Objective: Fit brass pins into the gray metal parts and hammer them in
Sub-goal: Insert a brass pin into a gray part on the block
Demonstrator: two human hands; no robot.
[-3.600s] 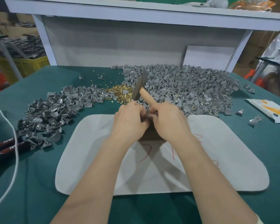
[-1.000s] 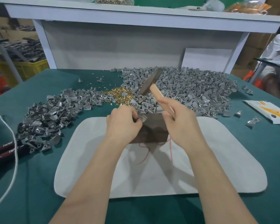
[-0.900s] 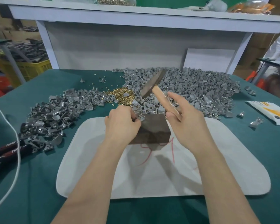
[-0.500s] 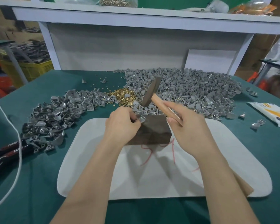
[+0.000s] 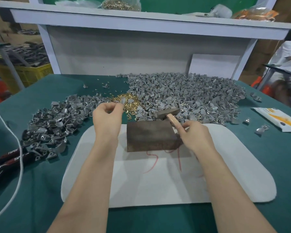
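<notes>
- Pinching a gray metal part (image 5: 123, 99) in our left hand (image 5: 107, 116), over the brass pins (image 5: 133, 107).
- Our right hand (image 5: 196, 134) grips the hammer (image 5: 167, 113), its head lying at the dark block's (image 5: 149, 135) far edge.

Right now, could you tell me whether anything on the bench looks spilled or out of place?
Small brass pins lie scattered on the green table cloth around their pile, and a few gray metal parts sit stray by the white packet.
</notes>
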